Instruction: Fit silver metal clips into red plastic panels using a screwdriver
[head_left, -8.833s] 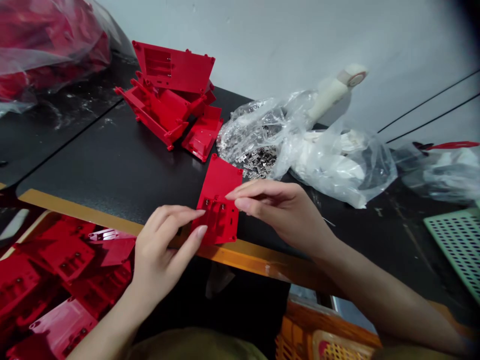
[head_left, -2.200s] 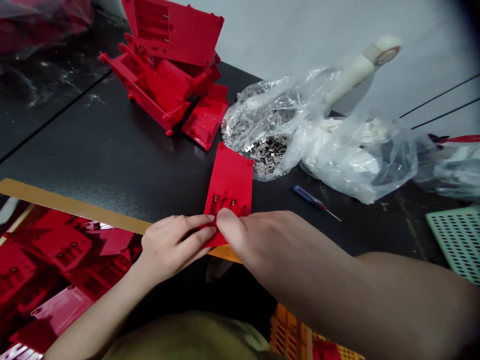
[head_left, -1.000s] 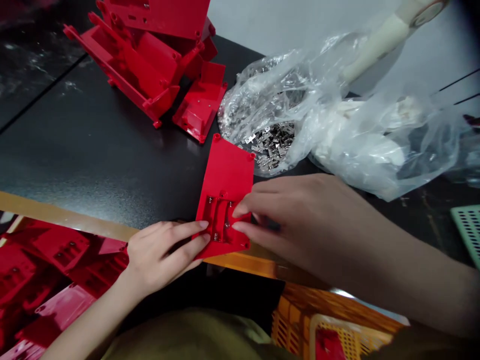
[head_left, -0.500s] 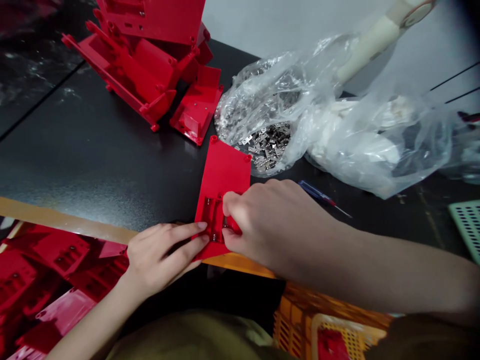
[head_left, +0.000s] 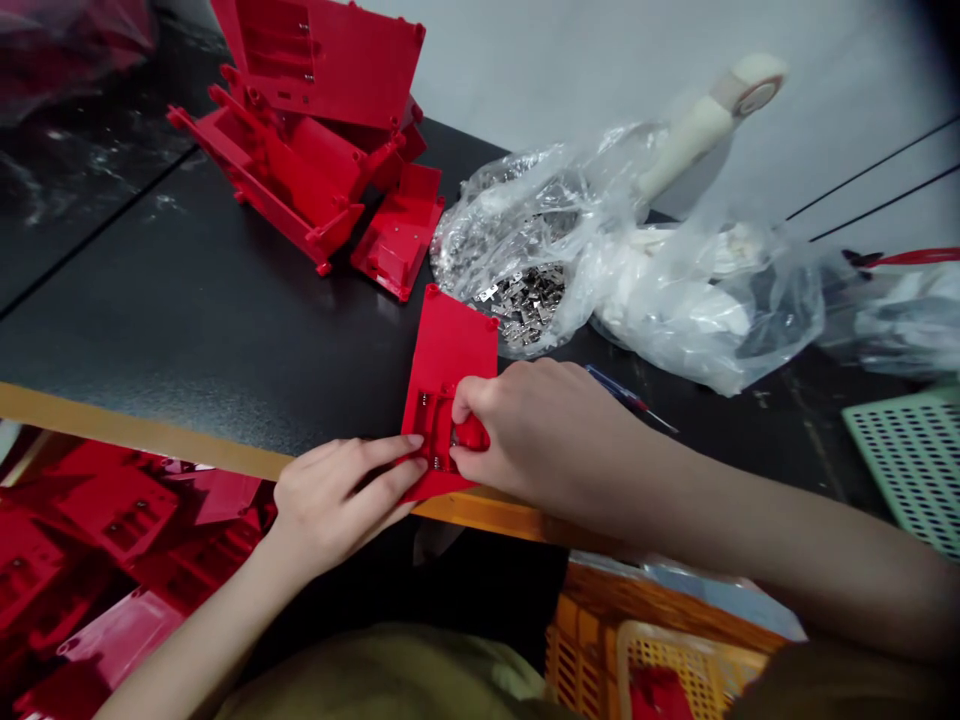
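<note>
A flat red plastic panel (head_left: 454, 350) lies at the near edge of the black table (head_left: 210, 330), its recessed slots with small metal springs facing up. My left hand (head_left: 337, 495) steadies the panel's near left corner with its fingers stretched along the edge. My right hand (head_left: 536, 435) is curled over the slots, thumb and forefinger pinched together against the recess; what they pinch is hidden.
A stack of red housings (head_left: 315, 150) stands at the back left. A clear bag of small metal clips (head_left: 525, 260) and another bag of white parts (head_left: 697, 300) lie behind the panel. A blue screwdriver (head_left: 626, 398), green perforated tray (head_left: 907, 460), orange basket (head_left: 660, 660) and bin of red panels (head_left: 90, 560) surround me.
My right hand went from fingers resting on the panel to a closed pinch pressed into the slot area. The left hand kept its hold on the corner. The camera shifted slightly.
</note>
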